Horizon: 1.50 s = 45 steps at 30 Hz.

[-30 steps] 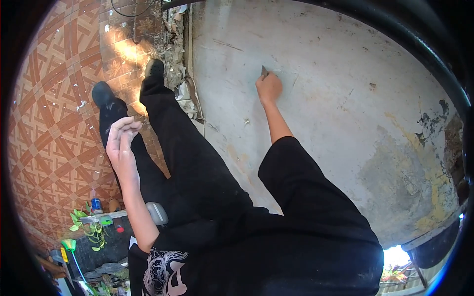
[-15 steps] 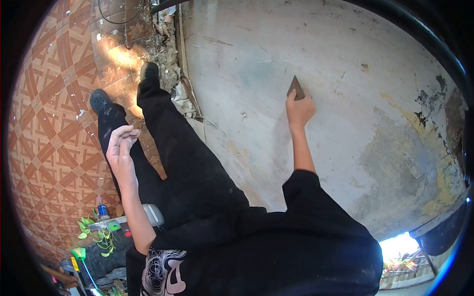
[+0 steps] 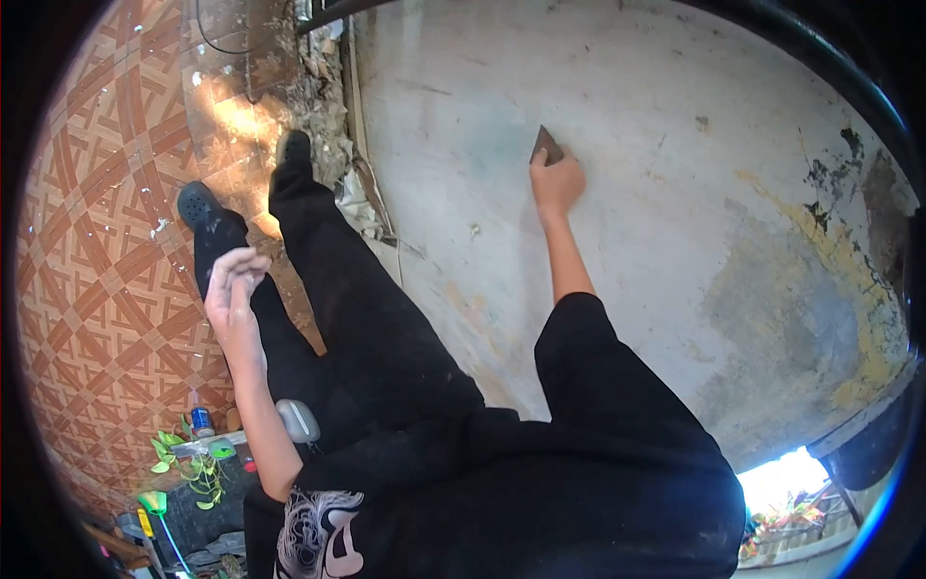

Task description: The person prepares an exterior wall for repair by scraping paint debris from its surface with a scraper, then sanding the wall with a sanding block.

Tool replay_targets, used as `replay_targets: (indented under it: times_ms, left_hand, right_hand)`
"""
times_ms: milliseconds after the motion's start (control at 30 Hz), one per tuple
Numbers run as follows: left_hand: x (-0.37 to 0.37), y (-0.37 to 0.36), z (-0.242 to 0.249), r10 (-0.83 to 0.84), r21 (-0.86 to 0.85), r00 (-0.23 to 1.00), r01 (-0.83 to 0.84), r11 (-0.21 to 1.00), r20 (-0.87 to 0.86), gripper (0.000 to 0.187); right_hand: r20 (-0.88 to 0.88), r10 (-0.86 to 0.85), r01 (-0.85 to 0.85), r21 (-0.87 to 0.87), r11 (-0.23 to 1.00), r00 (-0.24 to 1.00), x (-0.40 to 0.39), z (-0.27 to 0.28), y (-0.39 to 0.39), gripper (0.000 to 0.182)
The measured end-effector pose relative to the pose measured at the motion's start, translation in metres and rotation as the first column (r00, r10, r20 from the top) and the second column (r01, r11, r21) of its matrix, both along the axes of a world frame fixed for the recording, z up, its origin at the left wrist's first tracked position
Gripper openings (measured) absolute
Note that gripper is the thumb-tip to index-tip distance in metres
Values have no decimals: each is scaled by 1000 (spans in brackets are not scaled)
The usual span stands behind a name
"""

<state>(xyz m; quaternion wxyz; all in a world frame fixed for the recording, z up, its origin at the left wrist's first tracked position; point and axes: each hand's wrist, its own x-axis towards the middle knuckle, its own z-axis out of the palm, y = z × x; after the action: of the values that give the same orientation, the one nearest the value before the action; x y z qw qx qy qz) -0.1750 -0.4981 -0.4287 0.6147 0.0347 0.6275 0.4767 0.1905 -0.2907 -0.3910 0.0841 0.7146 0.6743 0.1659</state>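
Note:
My right hand [image 3: 559, 183] presses a flat, brown, pointed piece of sandpaper [image 3: 546, 144] against the pale wall [image 3: 627, 241]. Its thumb lies across the sheet, and part of the sheet is hidden under the fingers. A faint greenish patch [image 3: 492, 145] marks the wall just left of that hand. My left hand [image 3: 233, 289], whitened with dust, hangs in front of my legs with fingers loosely bent. Nothing shows in it, and it touches no object.
Broken plaster [image 3: 333, 116] and debris run along the wall's foot. White flecks dot the patterned tile floor [image 3: 106, 251]. A blue can [image 3: 201, 421], a leafy plant [image 3: 201, 473] and a grey rounded object [image 3: 298, 422] are at lower left. Yellow, peeling paint [image 3: 810, 227] shows at right.
My right hand and the sandpaper have shifted left and slightly up across the wall. My left hand stays almost where it was.

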Motion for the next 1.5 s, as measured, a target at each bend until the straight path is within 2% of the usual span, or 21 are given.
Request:
replay_targets:
  times_ms: [133, 233, 300, 400, 633, 700, 733, 833, 900, 1000, 1067, 1167, 1233, 1267, 1367, 1500]
  left_hand:
    - [-9, -3, 5, 40, -10, 998, -41, 999, -56, 22]
    - [-6, -5, 1, 96, -97, 993, -102, 990, -66, 22]
    - [1, 2, 0, 83, -88, 995, -87, 992, -50, 22]
    - [15, 15, 2, 64, -66, 998, -64, 996, -11, 22]
    - [34, 37, 10, 25, -17, 999, -24, 1000, 33, 21]
    - [30, 37, 11, 23, -14, 1000, -23, 1000, 13, 21]
    - [27, 35, 11, 27, -17, 1000, -27, 999, 2, 21]
    - [18, 24, 5, 33, -38, 999, -34, 999, -19, 21]
    - [15, 17, -3, 27, -63, 999, -28, 998, -21, 20]
    - [20, 22, -3, 23, -76, 1000, -23, 997, 6, 20]
    - [23, 27, 0, 8, -75, 1000, -7, 997, 13, 20]
    - [27, 41, 10, 60, -16, 998, -60, 998, 32, 20]
    - [22, 42, 15, 61, 19, 998, -61, 998, 15, 20]
    - [20, 39, 17, 39, 34, 999, -39, 999, 13, 20]
    - [11, 27, 11, 64, -11, 998, -64, 998, -16, 21]
    - [5, 13, 2, 70, -37, 997, -71, 997, -21, 20]
  right_hand:
    - [-57, -39, 36, -47, 998, 998, -31, -24, 14, 19]
    - [-76, 2, -2, -10, 1000, 997, -30, 9, 1, 20]
    - [-145, 16, 3, 130, 992, 989, -23, 35, 3, 20]
    - [-161, -25, 40, 90, 995, 987, -16, 56, 5, 20]
    - [-100, 10, -3, 72, 997, 995, -14, 1, 22, 23]
    - [-53, -16, 13, -49, 999, 998, -26, -25, 36, 23]
    - [-62, -13, 11, -47, 999, 998, -27, -29, 38, 23]
    - [-34, -30, 27, -78, 997, 999, -34, -13, 40, 21]
    - [-81, -45, 51, 78, 996, 996, -31, 20, 37, 19]
    - [-56, -12, 16, 69, 997, 998, -37, 34, 38, 19]
    - [-25, -84, 85, 2, 996, 996, -38, 27, 44, 19]
    - [-45, -32, 34, 49, 998, 999, -35, 8, 49, 19]
    - [-24, -18, 16, -99, 995, 1000, -34, -19, 63, 19]
    - [-36, -8, 4, -105, 995, 999, -45, -20, 65, 19]
    - [-66, -51, 41, -151, 988, 996, -64, -10, 54, 18]
    - [-74, -59, 55, -51, 997, 995, -55, 29, 36, 21]
